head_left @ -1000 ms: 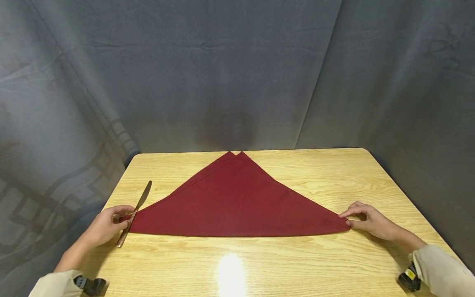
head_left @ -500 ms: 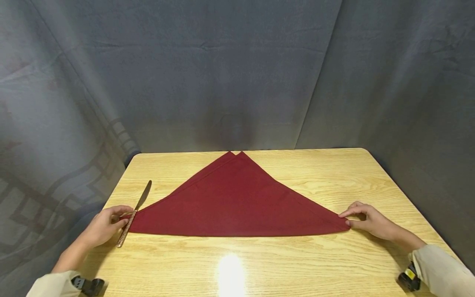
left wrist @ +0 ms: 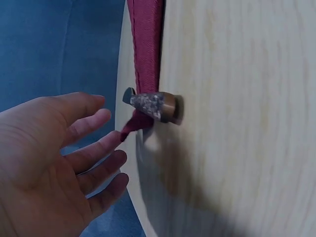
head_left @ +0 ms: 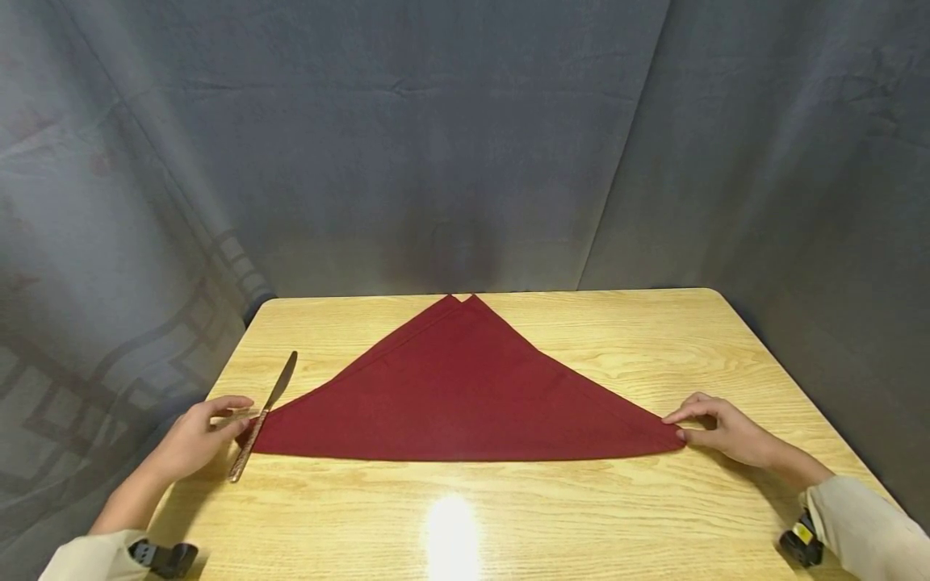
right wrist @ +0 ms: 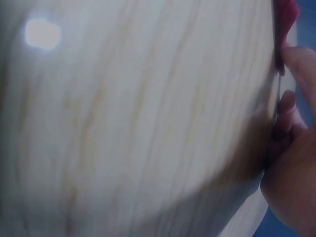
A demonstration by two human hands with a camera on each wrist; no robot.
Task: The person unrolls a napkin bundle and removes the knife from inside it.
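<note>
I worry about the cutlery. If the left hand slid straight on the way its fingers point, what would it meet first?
Most likely the knife handle, lying just past the left hand, then the napkin corner beside it; depth is unclear.

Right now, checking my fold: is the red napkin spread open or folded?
Folded. The napkin lies flat as a triangle on the table, two layered tips slightly offset at its far point.

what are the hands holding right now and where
The right hand pinches the red napkin at its right corner. The left hand is open, fingers just off the left corner.
</note>
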